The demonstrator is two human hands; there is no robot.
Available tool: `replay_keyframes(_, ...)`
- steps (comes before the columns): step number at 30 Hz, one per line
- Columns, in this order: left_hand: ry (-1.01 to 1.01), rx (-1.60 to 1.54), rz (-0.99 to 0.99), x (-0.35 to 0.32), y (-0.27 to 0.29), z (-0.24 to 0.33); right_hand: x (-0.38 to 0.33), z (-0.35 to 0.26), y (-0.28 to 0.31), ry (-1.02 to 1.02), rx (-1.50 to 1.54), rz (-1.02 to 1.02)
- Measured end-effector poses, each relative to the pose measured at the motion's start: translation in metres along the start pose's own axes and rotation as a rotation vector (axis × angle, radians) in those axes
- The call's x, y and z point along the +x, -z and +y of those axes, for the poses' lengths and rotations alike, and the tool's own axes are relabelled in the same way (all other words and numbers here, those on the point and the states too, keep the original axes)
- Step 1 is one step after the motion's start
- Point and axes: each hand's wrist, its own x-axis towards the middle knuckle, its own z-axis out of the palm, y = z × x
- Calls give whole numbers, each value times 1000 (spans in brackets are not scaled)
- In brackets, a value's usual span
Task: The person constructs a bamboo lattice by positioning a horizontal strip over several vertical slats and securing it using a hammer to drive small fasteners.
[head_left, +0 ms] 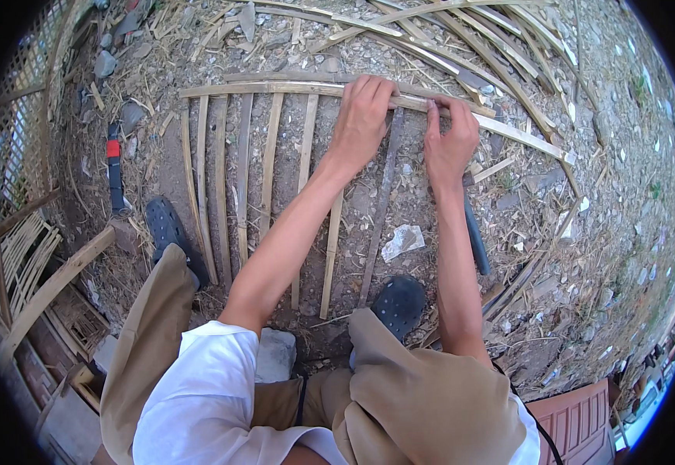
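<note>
A long pale bamboo strip (275, 87) lies crosswise over the far ends of several narrow slats (269, 163), which run toward me side by side on the ground. My left hand (362, 120) is closed over the strip right of its middle, fingers curled across the far side. Farther right, my right hand (452, 143) pinches the same strip between thumb and fingers. A dark slat (384, 205) reaches toward me from between the two hands. What the fingertips press on underneath is hidden.
A dark-handled tool (476, 236) lies beside my right forearm, its head partly hidden. More strips (500, 39) are heaped at the far right. A black object with a red band (114, 151) lies left, near my left clog (168, 232). A timber (58, 287) and lattice (16, 147) stand left.
</note>
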Motion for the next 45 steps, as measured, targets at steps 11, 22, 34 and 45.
replay_keyframes(11, -9, -8, -48, -6, -4, -2, 7, 10, 5, -65, 28, -71)
replay_keyframes(22, -3, -9, -30, -7, -9, -3, 8, 8, 1, -137, 55, -76)
replay_keyframes(34, 30, -191, 15, -3, -5, -19, -5, -2, -6, 34, 104, -129)
replay_keyframes(45, 140, -290, 77, 0, 4, 2, -8, -11, -14, 110, 73, -67)
